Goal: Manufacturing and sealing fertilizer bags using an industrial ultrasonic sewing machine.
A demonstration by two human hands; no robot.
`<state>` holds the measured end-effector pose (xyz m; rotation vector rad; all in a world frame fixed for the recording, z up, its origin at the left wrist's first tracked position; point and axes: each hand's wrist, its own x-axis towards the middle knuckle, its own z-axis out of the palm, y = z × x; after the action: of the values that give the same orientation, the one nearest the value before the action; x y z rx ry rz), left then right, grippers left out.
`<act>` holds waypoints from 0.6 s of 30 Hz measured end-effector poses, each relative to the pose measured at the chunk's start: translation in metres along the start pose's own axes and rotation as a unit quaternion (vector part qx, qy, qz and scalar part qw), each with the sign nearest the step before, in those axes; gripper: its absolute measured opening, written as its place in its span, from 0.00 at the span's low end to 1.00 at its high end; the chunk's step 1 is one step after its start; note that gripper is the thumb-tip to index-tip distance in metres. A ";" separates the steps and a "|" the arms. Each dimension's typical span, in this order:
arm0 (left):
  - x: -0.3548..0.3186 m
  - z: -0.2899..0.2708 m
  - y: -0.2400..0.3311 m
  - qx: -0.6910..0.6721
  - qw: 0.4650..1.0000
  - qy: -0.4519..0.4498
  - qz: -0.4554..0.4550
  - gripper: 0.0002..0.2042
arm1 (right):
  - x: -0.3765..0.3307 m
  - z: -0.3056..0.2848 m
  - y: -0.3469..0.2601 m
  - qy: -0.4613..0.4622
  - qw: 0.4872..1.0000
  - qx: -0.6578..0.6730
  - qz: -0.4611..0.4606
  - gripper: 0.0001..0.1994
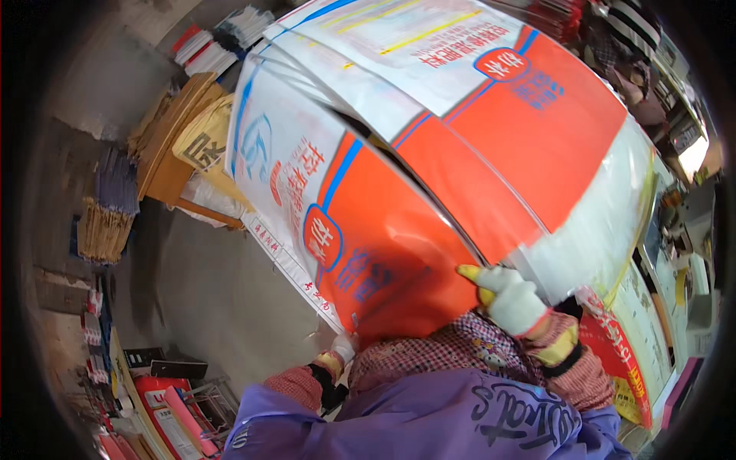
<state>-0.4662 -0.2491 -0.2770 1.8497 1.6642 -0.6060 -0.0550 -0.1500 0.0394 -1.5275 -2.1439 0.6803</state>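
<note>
A large flat orange-and-white printed sack lies in front of me, on a stack of similar sacks. A dark gap runs between its right edge and the sacks beneath. My right hand, in a white glove with yellow fingertips, is closed at the sack's near right corner, one yellow finger pointing left over the orange part. At the near left corner, my left hand grips the sack's edge; its fingers are mostly hidden. Purple sleeves and a checked apron show below.
A wooden piece of furniture with a yellow sack stands on the left, near bundled sacks. Grey floor shows beside the stack. A red-and-white sack is at the right; another person is at the far right.
</note>
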 end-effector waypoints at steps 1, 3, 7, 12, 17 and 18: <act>-0.017 0.009 -0.011 -0.028 0.999 0.020 -0.033 0.14 | 0.015 0.020 0.002 -0.030 0.997 -0.052 0.050 0.12; -0.025 -0.007 -0.003 -0.059 0.996 0.041 -0.050 0.14 | 0.039 0.064 0.036 -0.056 0.986 -0.117 0.109 0.11; -0.037 -0.063 0.020 0.235 0.956 -0.142 0.105 0.16 | 0.085 0.118 0.103 0.105 0.956 0.162 0.219 0.10; -0.019 -0.062 0.027 -0.177 0.960 -0.003 -0.217 0.18 | 0.089 0.104 0.086 0.095 0.983 0.110 0.114 0.10; 0.024 -0.075 0.030 -0.059 0.996 0.019 -0.058 0.19 | 0.064 0.076 0.073 0.109 0.993 0.027 0.020 0.10; 0.029 -0.089 0.038 -0.011 0.999 -0.008 -0.030 0.20 | 0.063 0.074 0.068 0.110 0.994 0.009 0.011 0.10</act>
<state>-0.4284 -0.1697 -0.2274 1.7813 1.7148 -0.6235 -0.0681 -0.0827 -0.0571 -1.5423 -1.9537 0.5110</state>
